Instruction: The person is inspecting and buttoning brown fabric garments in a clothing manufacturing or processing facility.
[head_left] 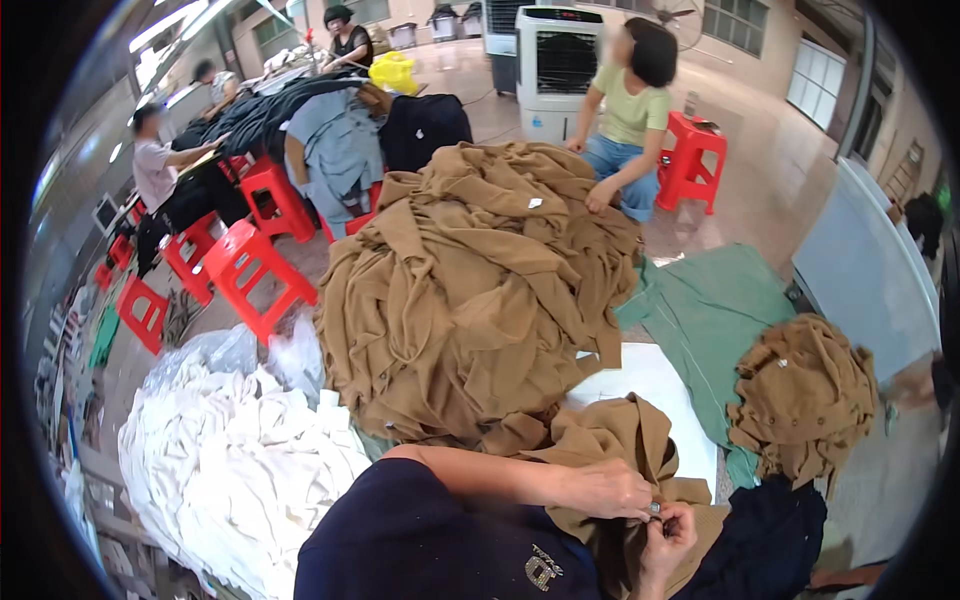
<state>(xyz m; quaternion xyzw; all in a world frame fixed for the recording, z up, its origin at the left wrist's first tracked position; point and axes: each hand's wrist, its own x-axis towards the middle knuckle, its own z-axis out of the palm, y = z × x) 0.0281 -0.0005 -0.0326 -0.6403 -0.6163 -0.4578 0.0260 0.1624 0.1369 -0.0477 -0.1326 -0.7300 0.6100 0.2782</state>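
Observation:
A brown knit garment lies across my lap and the white surface before me. My left hand reaches over from the left, fingers closed in a pinch at the cloth. Just below and to its right, my right hand also pinches the garment, thumb and fingertips together. Between the fingertips shows a small pale, shiny piece, too small to name. The two hands nearly touch. Beyond them rises a large heap of brown garments.
White garments are piled at left by clear plastic. A smaller brown pile rests at right near a green cloth. Red stools stand at far left. Across the heap sits a person by an air cooler; other people work behind.

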